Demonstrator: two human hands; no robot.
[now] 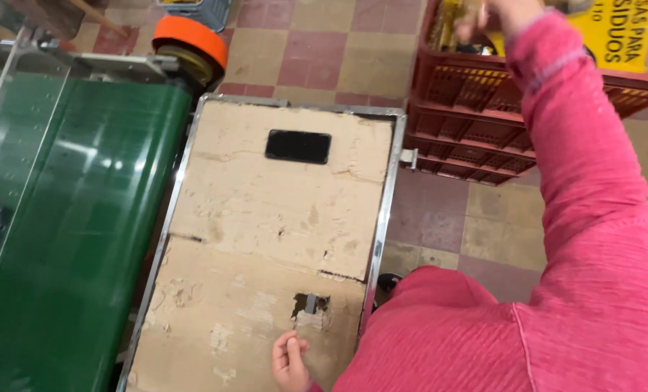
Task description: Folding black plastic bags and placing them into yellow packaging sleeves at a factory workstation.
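Head view: right hand (494,16) raised far right over red plastic crate (469,109), fingers blurred, closed or spread impossible to tell. Crate stacked on tiled floor (440,218), just right of cardboard-covered table (280,218), long axis running left-right, open top upward. Left hand (289,361) resting near edge of cardboard, fingers curled together, holding nothing. Dark phone (298,146) lying far end, green conveyor belt (77,218) left.

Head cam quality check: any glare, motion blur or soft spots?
Head view: soft white glare streaks the green conveyor belt; the raised right hand at the top edge is motion-blurred and partly cropped above the red crate; the left hand on the worn cardboard-topped table reads fairly sharp; lighting is even, with no hard shadows.
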